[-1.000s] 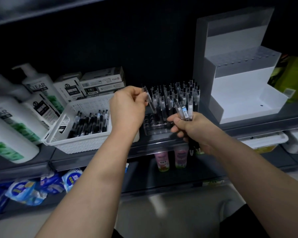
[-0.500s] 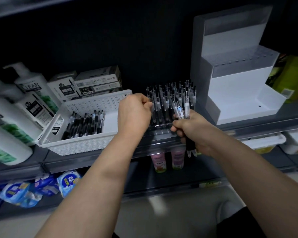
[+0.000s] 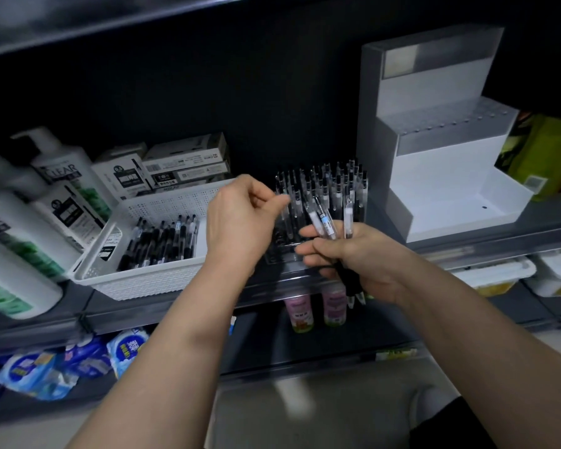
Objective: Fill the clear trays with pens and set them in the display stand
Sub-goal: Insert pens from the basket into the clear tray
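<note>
A clear tray [image 3: 280, 256] stands on the dark shelf, with several black-capped pens [image 3: 331, 186] upright in it. My left hand [image 3: 240, 218] pinches the top of a pen [image 3: 287, 215] standing at the tray's left front corner. Just right of it, in front of the tray, my right hand [image 3: 357, 257] grips a small bunch of pens [image 3: 327, 222], tips down. The white stepped display stand [image 3: 450, 186] sits at the right and holds no tray. A white basket [image 3: 149, 281] to the left holds several loose pens [image 3: 162, 241].
Shampoo pump bottles [image 3: 62, 170] crowd the far left. Pen boxes [image 3: 185, 163] are stacked behind the basket. A yellow-green package [image 3: 544, 150] stands right of the stand. On the lower shelf are small pink bottles [image 3: 300, 314], blue packets [image 3: 33, 371] and white tubs [image 3: 489, 273].
My left hand brought a single pen from above the basket's right end over to the tray and stood it at the left front. The right hand stayed beside the tray with its bunch.
</note>
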